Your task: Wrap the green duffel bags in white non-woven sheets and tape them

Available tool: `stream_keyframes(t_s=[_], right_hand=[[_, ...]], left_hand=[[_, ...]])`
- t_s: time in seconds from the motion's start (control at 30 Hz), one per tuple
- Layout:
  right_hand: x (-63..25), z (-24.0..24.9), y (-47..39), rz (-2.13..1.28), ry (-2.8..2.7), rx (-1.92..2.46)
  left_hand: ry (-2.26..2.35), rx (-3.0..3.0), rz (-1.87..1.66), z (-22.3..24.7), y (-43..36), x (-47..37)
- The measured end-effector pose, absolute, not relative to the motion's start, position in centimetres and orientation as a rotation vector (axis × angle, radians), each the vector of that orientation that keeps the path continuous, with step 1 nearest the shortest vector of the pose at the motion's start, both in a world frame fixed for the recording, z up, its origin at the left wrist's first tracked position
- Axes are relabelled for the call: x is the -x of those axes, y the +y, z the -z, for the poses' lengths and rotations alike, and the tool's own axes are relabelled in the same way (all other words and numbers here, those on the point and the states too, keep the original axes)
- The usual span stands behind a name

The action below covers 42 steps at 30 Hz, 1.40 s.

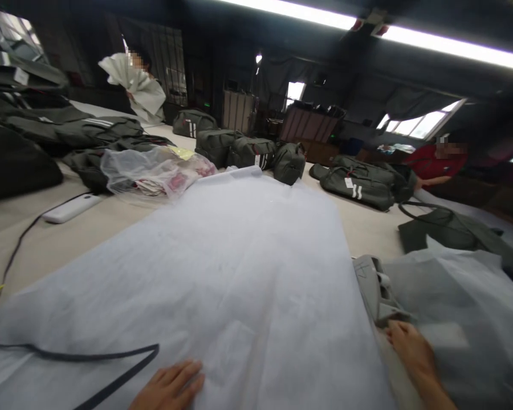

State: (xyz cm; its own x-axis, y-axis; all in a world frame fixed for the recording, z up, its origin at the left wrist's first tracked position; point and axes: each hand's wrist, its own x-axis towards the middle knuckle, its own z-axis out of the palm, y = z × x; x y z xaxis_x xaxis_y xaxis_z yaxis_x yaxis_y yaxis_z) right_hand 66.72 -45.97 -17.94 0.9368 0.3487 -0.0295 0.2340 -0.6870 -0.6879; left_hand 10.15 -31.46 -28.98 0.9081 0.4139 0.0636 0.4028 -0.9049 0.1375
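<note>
A large white paper sheet is spread over the table in front of me. My left hand lies on its near part, palm down, fingers stretched out, holding nothing. Past the sheet's right edge, my right hand has curled fingers at the near end of a grey plastic tool with marks on its side. Whether the fingers grip it is too unclear to tell. Translucent plastic wrapping lies right beside my right hand. A dark strap or cord runs across the sheet's left part.
Dark green bags stand along the table's far side, more to the right and a pile at left. A clear plastic bag and a white device lie left. One person holds pale fabric; another wears red.
</note>
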Motion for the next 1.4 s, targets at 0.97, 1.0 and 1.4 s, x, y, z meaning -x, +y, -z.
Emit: stream_keyframes(t_s=[0.97,1.0,1.4], right_hand=[[-40.5,19.7,-19.4,-0.939,-1.516,2.639],[-40.6,19.9,-19.6,-0.897,-1.496,2.651],[-43.0,17.1,-24.3,-0.856,-1.313,2.368]], left_hand=[[0.709,-2.832,-0.395,29.5,-34.4,-12.9],[0.7,-2.829,-0.385,29.1,-34.3,-12.8],[0.667,-2.651,0.023,25.5,-32.6,-12.5]])
